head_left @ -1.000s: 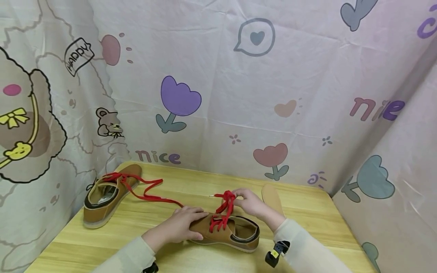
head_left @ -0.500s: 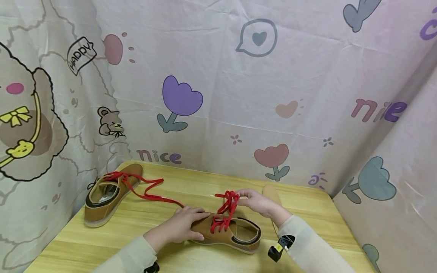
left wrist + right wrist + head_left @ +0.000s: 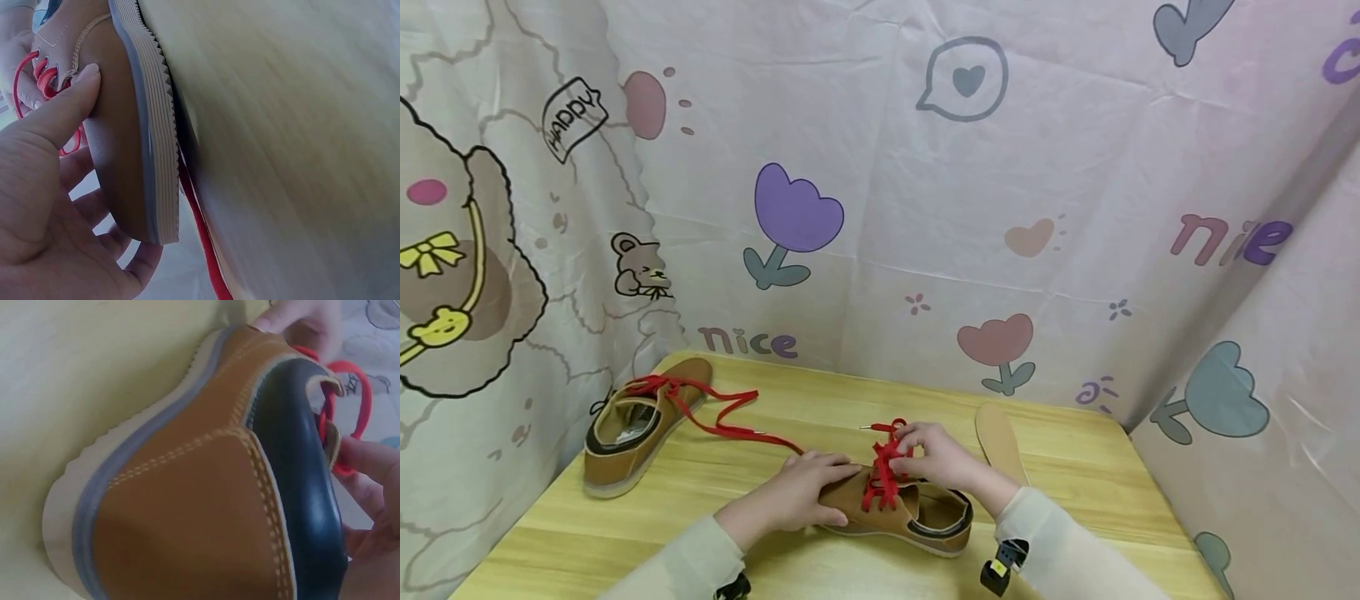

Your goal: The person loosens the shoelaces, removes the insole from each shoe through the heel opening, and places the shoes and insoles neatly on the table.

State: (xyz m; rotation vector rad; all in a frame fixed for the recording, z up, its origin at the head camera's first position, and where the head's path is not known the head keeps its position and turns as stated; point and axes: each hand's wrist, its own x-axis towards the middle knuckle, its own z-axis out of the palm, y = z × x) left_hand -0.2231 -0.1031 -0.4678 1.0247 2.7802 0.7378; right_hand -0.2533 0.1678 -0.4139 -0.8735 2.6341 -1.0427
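Left hand (image 3: 801,497) grips the toe of a brown shoe (image 3: 891,525), thumb on the upper and fingers curled round the far side, while the right hand (image 3: 946,460) pinches its red lace (image 3: 884,479) above the opening. This shoe sits on the wooden desk (image 3: 1090,508), nearer than the tan insole (image 3: 1000,443).

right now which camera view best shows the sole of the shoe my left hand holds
The left wrist view. It shows the sole close up, visibly ridged, along the front of the brown shoe. The right wrist view shows the heel end, more blurred; the head view shows only a thin pale edge.
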